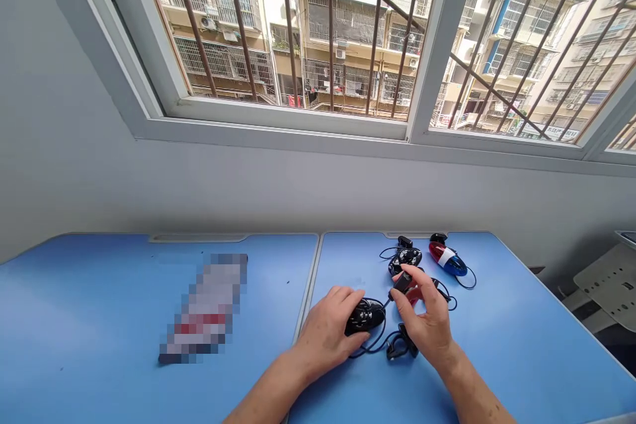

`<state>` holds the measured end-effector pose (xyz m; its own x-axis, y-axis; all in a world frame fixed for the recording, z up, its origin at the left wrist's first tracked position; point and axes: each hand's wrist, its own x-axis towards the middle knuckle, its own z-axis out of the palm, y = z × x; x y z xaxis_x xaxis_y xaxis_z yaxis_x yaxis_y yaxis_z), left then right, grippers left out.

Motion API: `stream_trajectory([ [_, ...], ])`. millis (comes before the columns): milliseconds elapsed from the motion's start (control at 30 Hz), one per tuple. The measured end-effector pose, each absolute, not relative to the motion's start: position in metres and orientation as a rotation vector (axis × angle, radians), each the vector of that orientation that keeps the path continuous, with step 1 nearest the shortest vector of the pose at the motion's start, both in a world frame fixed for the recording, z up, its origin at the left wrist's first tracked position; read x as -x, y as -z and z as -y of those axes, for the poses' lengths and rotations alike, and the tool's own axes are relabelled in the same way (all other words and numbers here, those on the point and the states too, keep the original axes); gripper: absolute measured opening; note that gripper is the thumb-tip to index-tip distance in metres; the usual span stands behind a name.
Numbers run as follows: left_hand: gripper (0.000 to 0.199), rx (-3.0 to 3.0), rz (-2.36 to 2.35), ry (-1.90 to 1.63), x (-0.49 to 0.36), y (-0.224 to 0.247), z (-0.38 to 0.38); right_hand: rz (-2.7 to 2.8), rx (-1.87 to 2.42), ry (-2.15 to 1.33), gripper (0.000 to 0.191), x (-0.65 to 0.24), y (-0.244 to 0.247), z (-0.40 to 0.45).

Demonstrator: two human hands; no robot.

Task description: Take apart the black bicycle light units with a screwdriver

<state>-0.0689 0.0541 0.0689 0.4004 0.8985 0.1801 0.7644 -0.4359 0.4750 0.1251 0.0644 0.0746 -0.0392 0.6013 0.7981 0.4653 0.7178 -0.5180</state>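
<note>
On the blue table, my left hand is wrapped round a glossy black oval device with a cable looped about it. My right hand pinches a small black piece between thumb and fingers, and a thin cable runs from it toward the black device. Just below, a black clip-like part with a coiled cable lies beside my right hand. Behind my fingers sits another black patterned device. Partly hidden by my right hand is a red item.
A red, white and blue oval device with a cable lies at the back right. A pixelated long object rests on the left table. A seam divides the tabletops. Wall and barred windows stand behind; a grey chair-like object is at far right.
</note>
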Motion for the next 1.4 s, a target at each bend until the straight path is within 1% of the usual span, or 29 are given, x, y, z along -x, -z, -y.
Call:
stream_trajectory([
  [267, 0.045, -2.331, -1.472, -0.587, 0.0681, -0.0681, -0.0547, 1.699, 0.849, -0.120, 0.038, -0.1252, -0.0699, -0.0658],
  [700, 0.031, -2.304, -1.475, -0.604, 0.0662, -0.0734, -0.0529, 1.674, 0.850, -0.107, 0.038, -0.1264, -0.0697, -0.0651],
  [1133, 0.029, -2.325, -1.483, -0.597, 0.0646, -0.0730, -0.0539, 1.683, 0.861, -0.118, 0.035, -0.1247, -0.0693, -0.0652],
  [1400, 0.030, -2.328, -1.483, -0.594, 0.0644, -0.0744, -0.0539, 1.677, 0.850, -0.129, 0.036, -0.1242, -0.0699, -0.0640],
])
